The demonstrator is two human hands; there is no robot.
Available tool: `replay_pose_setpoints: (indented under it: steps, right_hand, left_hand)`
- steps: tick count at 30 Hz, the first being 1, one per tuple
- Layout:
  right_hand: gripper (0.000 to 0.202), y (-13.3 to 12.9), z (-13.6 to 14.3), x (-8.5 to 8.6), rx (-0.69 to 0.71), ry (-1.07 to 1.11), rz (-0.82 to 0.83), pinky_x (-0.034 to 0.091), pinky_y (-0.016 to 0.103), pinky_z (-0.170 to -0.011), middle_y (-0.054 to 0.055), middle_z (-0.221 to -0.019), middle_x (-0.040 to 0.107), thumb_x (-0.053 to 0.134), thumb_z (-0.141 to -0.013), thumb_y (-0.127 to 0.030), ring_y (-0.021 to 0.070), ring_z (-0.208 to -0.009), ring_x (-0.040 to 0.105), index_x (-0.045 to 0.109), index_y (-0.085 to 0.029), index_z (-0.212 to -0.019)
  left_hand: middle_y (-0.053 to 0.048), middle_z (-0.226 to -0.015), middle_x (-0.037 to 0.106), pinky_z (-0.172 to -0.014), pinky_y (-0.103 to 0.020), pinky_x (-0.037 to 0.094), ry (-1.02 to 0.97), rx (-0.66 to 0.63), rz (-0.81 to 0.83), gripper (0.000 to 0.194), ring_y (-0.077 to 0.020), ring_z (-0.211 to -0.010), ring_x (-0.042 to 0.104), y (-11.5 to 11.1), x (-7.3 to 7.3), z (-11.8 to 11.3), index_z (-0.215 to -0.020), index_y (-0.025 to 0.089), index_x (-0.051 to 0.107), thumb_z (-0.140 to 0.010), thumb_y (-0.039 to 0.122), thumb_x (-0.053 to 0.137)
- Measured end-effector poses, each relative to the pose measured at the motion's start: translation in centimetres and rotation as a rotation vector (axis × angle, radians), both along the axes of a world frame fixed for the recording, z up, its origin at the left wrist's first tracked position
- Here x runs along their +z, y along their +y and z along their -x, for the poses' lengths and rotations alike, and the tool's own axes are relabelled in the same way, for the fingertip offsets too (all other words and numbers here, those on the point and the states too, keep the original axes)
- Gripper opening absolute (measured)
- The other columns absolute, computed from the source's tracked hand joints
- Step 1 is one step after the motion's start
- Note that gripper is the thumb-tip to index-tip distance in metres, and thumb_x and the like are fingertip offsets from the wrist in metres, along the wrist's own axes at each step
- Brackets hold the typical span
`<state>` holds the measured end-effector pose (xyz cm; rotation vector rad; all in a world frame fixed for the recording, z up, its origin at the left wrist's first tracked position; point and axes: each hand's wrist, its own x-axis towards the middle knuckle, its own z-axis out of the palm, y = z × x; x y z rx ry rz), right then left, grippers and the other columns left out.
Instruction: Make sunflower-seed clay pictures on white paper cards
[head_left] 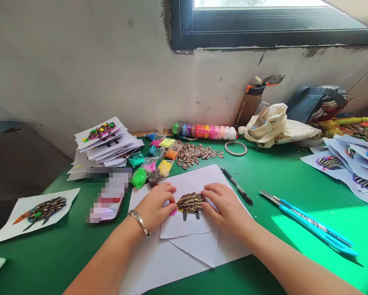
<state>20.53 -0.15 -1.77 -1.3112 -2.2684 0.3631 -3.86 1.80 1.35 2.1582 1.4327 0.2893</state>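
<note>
While L hand [158,206] curls narrow by pink bit [173,212] (grip: can't tell) & R hand [223,208] spreads loosely by seeds [188,203], soft, even presses work best.

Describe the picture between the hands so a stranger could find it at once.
On the green table, find the large white sheet. On it, between the left hand and right hand, lies a smaller paper with a seed animal. Unlike the orange-tipped seed picture at far left, this one has a pink tip.

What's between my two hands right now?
In the head view, a seed-covered animal figure on white paper lies between your left hand and right hand.
</note>
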Motion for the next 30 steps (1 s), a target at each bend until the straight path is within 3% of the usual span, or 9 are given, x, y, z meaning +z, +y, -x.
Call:
replay_pose_setpoints:
  steps: [10,20,25,30]
  right_hand:
    - [0.024,0.0,0.0,-0.1,-0.005,-0.014,0.002,0.043,0.047,-0.097,0.011,-0.114,0.061,0.050,-0.092,-0.029,0.0275,-0.110,0.053,0.065,-0.020,-0.108]
    - [0.022,0.1,0.0,-0.2,0.001,-0.008,-0.007,0.044,0.046,-0.096,0.010,-0.113,0.062,0.051,-0.090,-0.027,0.0270,-0.109,0.054,0.065,-0.021,-0.107]
    - [0.022,0.0,-0.1,-0.3,0.003,0.004,-0.013,0.043,0.046,-0.096,0.010,-0.113,0.062,0.051,-0.090,-0.028,0.0266,-0.108,0.054,0.065,-0.022,-0.107]
    - [0.022,0.1,-0.1,-0.2,0.004,0.013,-0.008,0.043,0.045,-0.096,0.009,-0.113,0.062,0.053,-0.090,-0.028,0.0261,-0.108,0.053,0.064,-0.022,-0.107]
  left_hand:
    - [-0.006,-0.120,0.065,-0.105,-0.036,0.040,0.002,0.016,0.050,0.026,-0.0245,-0.124,0.050,0.4,1.0,1.0,-0.075,0.022,0.070,-0.081,0.033,0.048]
    - [-0.004,-0.121,0.064,-0.105,-0.034,0.041,0.001,0.011,-0.002,0.023,-0.0240,-0.124,0.050,0.5,0.5,0.8,-0.074,0.023,0.070,-0.080,0.034,0.050]
    - [-0.004,-0.119,0.066,-0.102,-0.034,0.044,0.131,-0.055,-0.008,0.035,-0.0228,-0.119,0.055,0.4,1.2,1.9,-0.093,0.024,0.074,-0.088,0.029,0.040]
    - [-0.004,-0.131,0.059,-0.107,-0.040,0.038,0.280,-0.130,0.026,0.038,-0.0263,-0.131,0.042,-1.1,1.8,2.1,-0.103,0.026,0.072,-0.092,0.027,0.036]
